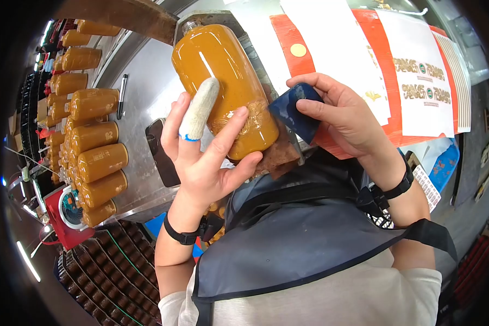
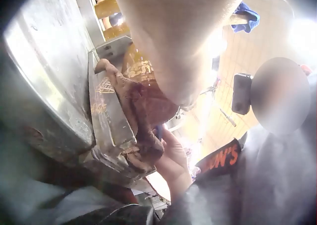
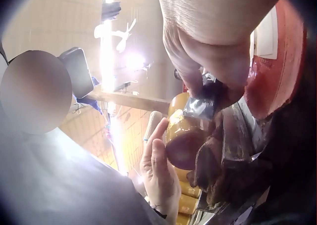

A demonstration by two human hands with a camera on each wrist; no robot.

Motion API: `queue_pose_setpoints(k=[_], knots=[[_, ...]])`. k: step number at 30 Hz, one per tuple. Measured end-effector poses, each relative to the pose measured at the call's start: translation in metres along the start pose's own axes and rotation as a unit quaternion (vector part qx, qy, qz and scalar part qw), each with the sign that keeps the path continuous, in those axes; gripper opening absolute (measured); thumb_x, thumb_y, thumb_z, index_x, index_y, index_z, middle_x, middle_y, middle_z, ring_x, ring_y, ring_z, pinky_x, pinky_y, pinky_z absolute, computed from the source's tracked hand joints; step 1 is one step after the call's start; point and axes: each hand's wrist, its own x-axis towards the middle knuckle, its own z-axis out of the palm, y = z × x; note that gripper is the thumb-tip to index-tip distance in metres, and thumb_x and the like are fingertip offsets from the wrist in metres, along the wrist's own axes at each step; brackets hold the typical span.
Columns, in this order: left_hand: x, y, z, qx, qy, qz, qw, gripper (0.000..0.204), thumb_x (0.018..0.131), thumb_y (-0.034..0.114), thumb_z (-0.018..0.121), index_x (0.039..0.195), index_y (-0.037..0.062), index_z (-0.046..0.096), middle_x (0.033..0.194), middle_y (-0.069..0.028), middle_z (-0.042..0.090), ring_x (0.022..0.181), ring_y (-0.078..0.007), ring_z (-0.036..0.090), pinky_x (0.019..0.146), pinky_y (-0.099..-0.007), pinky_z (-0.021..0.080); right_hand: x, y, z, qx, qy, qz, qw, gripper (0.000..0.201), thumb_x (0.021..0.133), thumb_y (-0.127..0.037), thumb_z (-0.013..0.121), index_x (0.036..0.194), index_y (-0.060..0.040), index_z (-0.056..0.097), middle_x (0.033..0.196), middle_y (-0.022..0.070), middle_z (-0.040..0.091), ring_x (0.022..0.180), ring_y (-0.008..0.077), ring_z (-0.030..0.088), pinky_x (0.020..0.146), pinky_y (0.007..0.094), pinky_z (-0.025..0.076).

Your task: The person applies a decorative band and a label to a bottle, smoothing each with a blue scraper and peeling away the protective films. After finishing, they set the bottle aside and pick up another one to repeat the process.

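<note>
A large amber bottle (image 1: 223, 81) lies on its side in a holder, its neck toward the far edge, with a gold design near its base. My left hand (image 1: 201, 152), one finger in a white fabric cover (image 1: 200, 108), rests on the bottle with fingers spread. My right hand (image 1: 345, 114) pinches a dark blue flat piece (image 1: 299, 111) between thumb and fingers, at the bottle's lower right side. In the right wrist view the blue piece (image 3: 199, 107) is against or very near the bottle (image 3: 185, 141); contact is unclear.
White sheets (image 1: 424, 81) with gold printing lie over red material (image 1: 288, 49) at the right. Several filled bottles (image 1: 103, 163) stand at the left. A phone (image 1: 160, 155) and a pen (image 1: 122, 96) lie on the metal table (image 1: 141, 103). Brown cloth (image 1: 280, 157) is below the bottle's base.
</note>
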Motion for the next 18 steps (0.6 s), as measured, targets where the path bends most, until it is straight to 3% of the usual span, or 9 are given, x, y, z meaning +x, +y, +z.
queue_pose_setpoints(k=[12, 18], knots=[[0.0075, 0.0014, 0.0071, 0.000, -0.001, 0.041, 0.999, 0.050, 0.074, 0.050, 0.081, 0.114, 0.0201, 0.076, 0.143, -0.0206, 0.051, 0.138, -0.0391, 0.035, 0.113, -0.0466, 0.033, -0.0012, -0.0042, -0.0040, 0.041, -0.002, -0.008, 0.999, 0.033, 0.097, -0.008, 0.064, 0.128, 0.0005, 0.056, 0.108, 0.0058, 0.066, 0.096, 0.0102, 0.065, 0.082, 0.0264, 0.056], [0.0090, -0.0009, 0.0077, 0.003, -0.006, 0.059, 0.998, 0.042, 0.074, 0.049, 0.081, 0.108, 0.0235, 0.079, 0.143, -0.0208, 0.051, 0.138, -0.0397, 0.036, 0.113, -0.0474, 0.033, 0.0070, -0.0055, 0.0000, -0.049, 0.045, -0.038, 0.997, 0.028, 0.102, -0.020, 0.058, 0.121, 0.0006, 0.061, 0.101, 0.0036, 0.066, 0.087, 0.0074, 0.064, 0.074, 0.0223, 0.053]])
